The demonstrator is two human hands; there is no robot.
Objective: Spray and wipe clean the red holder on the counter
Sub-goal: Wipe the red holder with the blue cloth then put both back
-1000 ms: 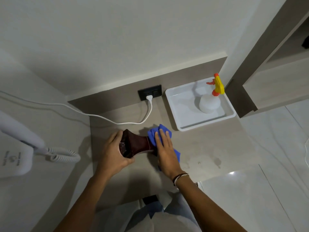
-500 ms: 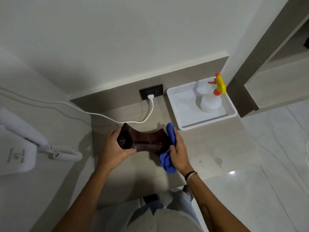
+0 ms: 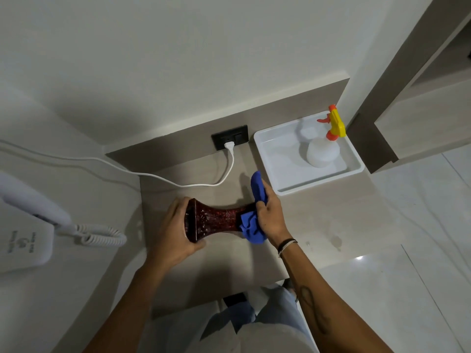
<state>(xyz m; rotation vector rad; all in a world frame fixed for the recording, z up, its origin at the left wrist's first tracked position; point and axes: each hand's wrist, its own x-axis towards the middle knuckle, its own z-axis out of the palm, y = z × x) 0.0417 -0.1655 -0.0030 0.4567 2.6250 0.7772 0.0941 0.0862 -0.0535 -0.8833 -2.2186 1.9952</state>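
The dark red holder (image 3: 215,220), waisted in the middle, lies on its side just above the wooden counter (image 3: 318,220). My left hand (image 3: 175,230) grips its flared left end. My right hand (image 3: 270,215) presses a bunched blue cloth (image 3: 252,225) around the holder's right end, which the cloth hides. A white spray bottle (image 3: 322,151) with a yellow and orange trigger stands in a white tray (image 3: 280,161) at the back right, away from both hands.
A white plug and cable (image 3: 224,177) run from a black wall socket (image 3: 229,137) across the back of the counter. A white wall phone with coiled cord (image 3: 96,235) hangs at the left. The counter drops to a tiled floor (image 3: 407,250) at the right.
The holder has been turned so more of its length shows. My right hand with the cloth has slid from the middle of the holder out to its right end.
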